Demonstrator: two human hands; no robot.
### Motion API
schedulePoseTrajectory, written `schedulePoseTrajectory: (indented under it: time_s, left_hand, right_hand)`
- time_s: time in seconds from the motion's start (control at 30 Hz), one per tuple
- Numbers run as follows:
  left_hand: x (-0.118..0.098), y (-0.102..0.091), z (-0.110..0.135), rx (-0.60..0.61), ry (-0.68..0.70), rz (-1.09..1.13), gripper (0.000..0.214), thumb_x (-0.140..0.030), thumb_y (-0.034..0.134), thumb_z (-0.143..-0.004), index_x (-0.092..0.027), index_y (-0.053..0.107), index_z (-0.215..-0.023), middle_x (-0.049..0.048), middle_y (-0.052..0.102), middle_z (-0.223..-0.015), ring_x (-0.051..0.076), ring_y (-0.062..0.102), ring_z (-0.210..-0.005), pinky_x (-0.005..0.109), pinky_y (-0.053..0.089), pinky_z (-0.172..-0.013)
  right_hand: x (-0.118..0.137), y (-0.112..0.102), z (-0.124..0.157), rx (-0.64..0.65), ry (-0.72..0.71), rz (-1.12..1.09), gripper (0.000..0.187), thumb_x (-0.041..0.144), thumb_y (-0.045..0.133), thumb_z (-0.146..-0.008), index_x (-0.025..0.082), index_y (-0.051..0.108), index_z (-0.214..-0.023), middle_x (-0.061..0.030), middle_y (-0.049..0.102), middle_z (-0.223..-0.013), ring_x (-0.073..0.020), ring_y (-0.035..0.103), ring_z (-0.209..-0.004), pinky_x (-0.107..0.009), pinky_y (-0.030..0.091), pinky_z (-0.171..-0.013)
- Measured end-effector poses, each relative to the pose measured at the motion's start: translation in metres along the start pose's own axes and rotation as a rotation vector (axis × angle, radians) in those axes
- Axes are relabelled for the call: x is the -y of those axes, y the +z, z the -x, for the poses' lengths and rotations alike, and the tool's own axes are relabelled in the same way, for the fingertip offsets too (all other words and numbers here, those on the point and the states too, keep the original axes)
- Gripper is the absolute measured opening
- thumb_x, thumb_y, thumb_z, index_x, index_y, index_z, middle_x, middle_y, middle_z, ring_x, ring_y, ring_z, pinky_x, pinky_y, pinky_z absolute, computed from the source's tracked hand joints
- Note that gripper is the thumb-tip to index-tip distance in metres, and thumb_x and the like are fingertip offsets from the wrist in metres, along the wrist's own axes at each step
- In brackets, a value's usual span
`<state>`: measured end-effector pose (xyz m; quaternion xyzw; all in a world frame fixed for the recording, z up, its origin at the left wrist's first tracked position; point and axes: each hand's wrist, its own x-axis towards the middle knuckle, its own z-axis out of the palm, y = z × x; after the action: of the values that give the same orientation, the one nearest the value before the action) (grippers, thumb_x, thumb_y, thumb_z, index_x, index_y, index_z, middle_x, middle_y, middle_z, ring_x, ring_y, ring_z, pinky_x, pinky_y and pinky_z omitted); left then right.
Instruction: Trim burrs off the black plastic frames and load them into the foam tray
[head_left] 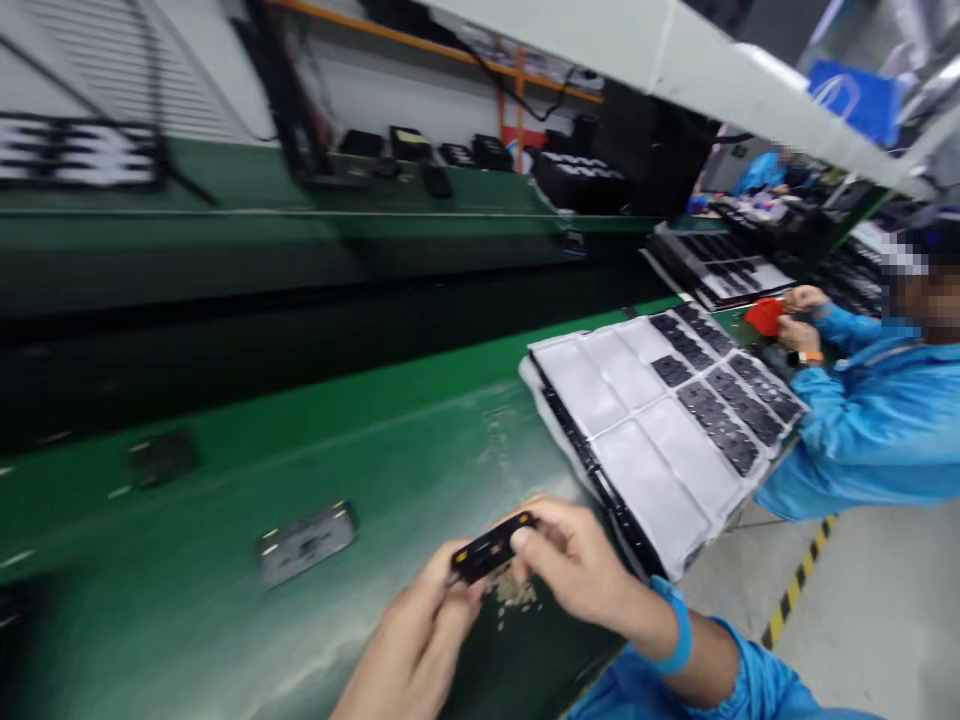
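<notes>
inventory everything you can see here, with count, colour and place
Held part: 1, black with yellow ends, between both hands
Loose bits: many, tan, beneath the hands
Flat plate: 1, grey, bench left
Blurred piece: 1, dark, farther left
Near tray: 1, white, right of the hands
Tray pieces: many, black, in its far compartments
Far tray: 1, white, beyond it, with black pieces
Workbench: 1, green, below
Shelf: 1, green, behind, with assorted dark items
Bag: 1, blue, upper right
Co-worker: 1, blue sleeves, right
Red item: 1, red, at co-worker's hands
Floor tape: 1, black-yellow, lower right
Left hand: 1, bare, bottom centre
Right hand: 1, bare, blue wristband
</notes>
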<state>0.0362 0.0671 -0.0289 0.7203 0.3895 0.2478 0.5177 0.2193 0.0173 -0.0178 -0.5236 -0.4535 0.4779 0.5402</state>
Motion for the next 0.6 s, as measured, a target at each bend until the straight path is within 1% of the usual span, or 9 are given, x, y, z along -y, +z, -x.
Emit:
schedulePoseTrajectory:
  time_s: [0.07,0.17,0.2,0.27,0.33,0.47,0.53,0.6]
  left_hand:
    - [-0.013,-0.004,0.0,0.016,-0.026,0.031,0.028,-0.042,0.046,-0.103,-0.022,0.062,-0.092,-0.001,0.063,-0.07,0.015,0.06,-0.06,0.023,0.053,-0.058]
    - [-0.023,-0.012,0.001,-0.012,-0.054,0.085,0.028,-0.037,0.037,-0.107,-0.02,0.06,-0.105,-0.0003,0.063,-0.076,0.013,0.058,-0.058,0.023,0.05,-0.057]
    - [-0.024,-0.014,0.002,-0.03,-0.05,0.07,0.028,-0.036,0.037,-0.108,-0.02,0.06,-0.109,0.0002,0.064,-0.078,0.014,0.059,-0.06,0.024,0.05,-0.06]
    - [-0.026,-0.016,0.005,-0.081,-0.013,-0.018,0.025,-0.035,0.043,-0.107,-0.02,0.062,-0.106,0.0002,0.063,-0.078,0.014,0.061,-0.065,0.026,0.05,-0.065]
    - [-0.026,-0.015,0.006,-0.157,0.061,-0.107,0.019,-0.031,0.05,-0.105,-0.02,0.064,-0.1,0.0005,0.063,-0.08,0.015,0.06,-0.068,0.026,0.05,-0.067]
    - [-0.022,-0.01,0.004,-0.342,0.248,-0.198,0.007,-0.021,0.057,-0.102,-0.02,0.063,-0.098,0.0027,0.065,-0.088,0.014,0.057,-0.068,0.025,0.049,-0.065]
    - [-0.022,-0.008,0.003,-0.374,0.333,-0.241,0.007,-0.016,0.058,-0.101,-0.02,0.062,-0.097,0.0029,0.065,-0.088,0.014,0.059,-0.071,0.025,0.049,-0.065]
    - [-0.021,-0.008,0.003,-0.378,0.407,-0.297,0.01,-0.012,0.059,-0.101,-0.02,0.063,-0.098,0.0036,0.067,-0.09,0.015,0.063,-0.077,0.026,0.051,-0.07]
  right_hand:
    - [0.003,-0.002,0.004,-0.03,0.037,0.028,0.031,0.045,0.059,-0.101,0.018,0.064,-0.086,0.0016,0.063,-0.064,-0.0131,0.059,-0.058,-0.023,0.047,-0.058]
    - [0.004,-0.006,0.006,-0.036,0.057,0.062,0.032,0.045,0.059,-0.103,0.018,0.066,-0.089,-0.0006,0.068,-0.067,-0.0149,0.063,-0.061,-0.026,0.049,-0.062]
    - [0.004,-0.007,0.007,-0.028,0.054,0.062,0.031,0.045,0.06,-0.104,0.017,0.067,-0.091,-0.0008,0.069,-0.067,-0.0154,0.063,-0.061,-0.026,0.049,-0.063]
    - [0.004,-0.008,0.008,-0.02,0.044,0.057,0.03,0.044,0.061,-0.103,0.017,0.069,-0.095,-0.0005,0.069,-0.067,-0.0158,0.064,-0.061,-0.027,0.051,-0.064]
    - [0.006,-0.006,0.009,-0.028,0.032,0.059,0.03,0.045,0.062,-0.103,0.017,0.07,-0.095,-0.0002,0.068,-0.067,-0.0159,0.065,-0.061,-0.027,0.051,-0.063]
    - [0.01,-0.002,0.01,-0.036,0.002,0.086,0.03,0.044,0.061,-0.103,0.018,0.07,-0.093,-0.0004,0.067,-0.067,-0.0159,0.065,-0.06,-0.027,0.053,-0.062]
    - [0.011,0.0,0.011,-0.03,-0.01,0.091,0.027,0.041,0.061,-0.104,0.018,0.069,-0.093,-0.0002,0.066,-0.069,-0.0157,0.066,-0.061,-0.027,0.054,-0.063]
    - [0.013,0.001,0.011,-0.02,-0.025,0.092,0.024,0.038,0.061,-0.104,0.018,0.068,-0.094,-0.0003,0.065,-0.072,-0.0153,0.066,-0.062,-0.026,0.055,-0.063]
